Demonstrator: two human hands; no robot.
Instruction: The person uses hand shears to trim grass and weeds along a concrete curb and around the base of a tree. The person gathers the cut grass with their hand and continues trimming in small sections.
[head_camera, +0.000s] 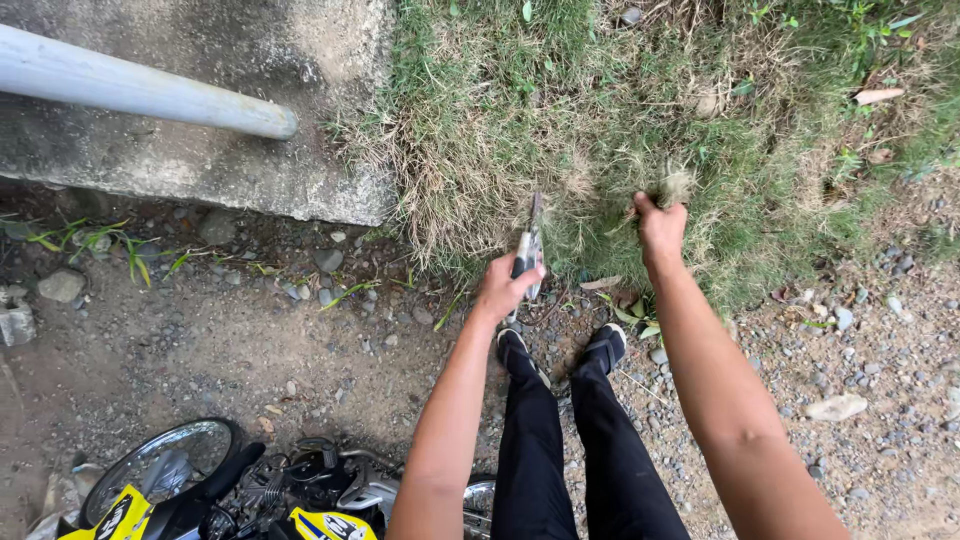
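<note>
My left hand grips the handles of a pair of garden shears, whose blades point up into the grass patch. My right hand is closed around a tuft of dry grass a little to the right of the blades. Both arms reach forward over my legs in black trousers, and my black shoes stand on gravel at the grass edge.
A grey metal pipe lies across a concrete slab at the upper left. A motorbike with yellow panels stands at the bottom left. Loose stones and gravel cover the ground on the right.
</note>
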